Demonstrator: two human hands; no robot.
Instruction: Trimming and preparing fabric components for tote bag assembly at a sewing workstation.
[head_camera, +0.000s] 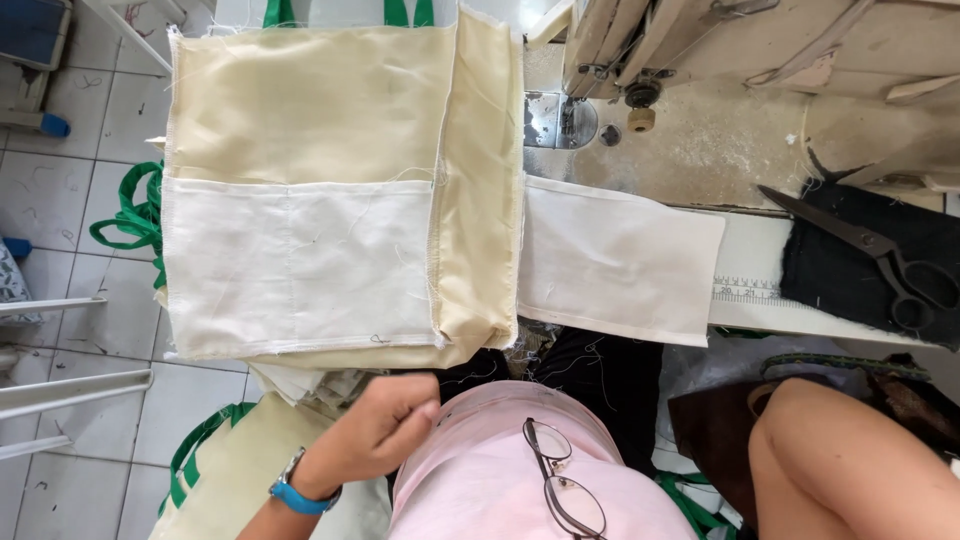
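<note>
Head view: left hand curled nearly closed at near edge of cream fabric stack, fingertips just beside loose white pieces under it — grip on anything unclear. Right hand out of sight; only bare forearm shows, so cannot tell. To do well, judging: pinch single layer, lift flat, keep edges aligned toward sewing machine — scissors well apart.

Left hand curled below stacked cream fabric panels, scissors at right
</note>
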